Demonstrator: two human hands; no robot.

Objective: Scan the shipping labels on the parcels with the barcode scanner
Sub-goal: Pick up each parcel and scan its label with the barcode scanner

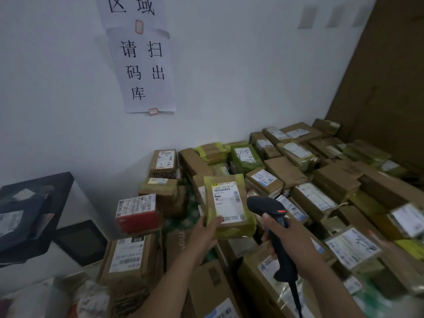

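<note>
- Parcel pile [332, 180]: cardboard boxes and taped packets against the wall. Those at the right edge are blurred.
- Held parcel [234, 230]: flat packet bound in yellow-green tape, raised upright above the pile. Likely light and fairly stiff, with tape that may be slick. Best held at a lower corner, clear of the label.
- Barcode scanner [278, 226]: black, pistol-shaped, just right of the parcel. Cable cut off at the bottom edge.
- Right hand [284, 237]: wrapped round the scanner handle.
- Left hand [206, 228]: grips the parcel's lower left corner, thumb in front, fingers hidden behind.
- Shipping label [228, 200]: white, faces the viewer, barcode near the top. Print too small to read.
</note>
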